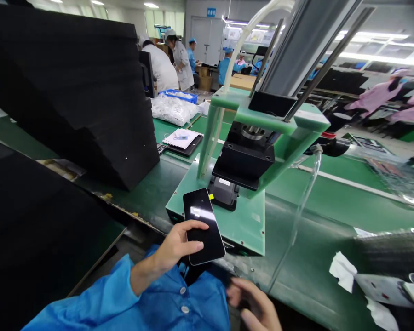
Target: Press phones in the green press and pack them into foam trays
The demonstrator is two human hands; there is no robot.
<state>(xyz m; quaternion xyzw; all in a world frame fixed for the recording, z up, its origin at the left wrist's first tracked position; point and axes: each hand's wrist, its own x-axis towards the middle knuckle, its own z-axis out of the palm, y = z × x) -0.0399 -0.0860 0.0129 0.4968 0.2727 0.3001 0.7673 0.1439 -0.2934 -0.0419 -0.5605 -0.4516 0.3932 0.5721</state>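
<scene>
My left hand grips a smartphone with a dark glossy screen and a pale edge. A small yellow tab sticks out at its upper right side. The phone is tilted in front of the press, over the front of its green base plate. On that plate, under the black press head, sits a black fixture with a white label. My right hand is lower right of the phone, partly cut off and blurred, with thumb and fingers apart and nothing visible in it.
Tall stacks of black trays stand at the left. Behind the press lie white papers, a plastic bag and a blue bin. A clear hose hangs on the right, near crumpled tissue. Several people work in the background.
</scene>
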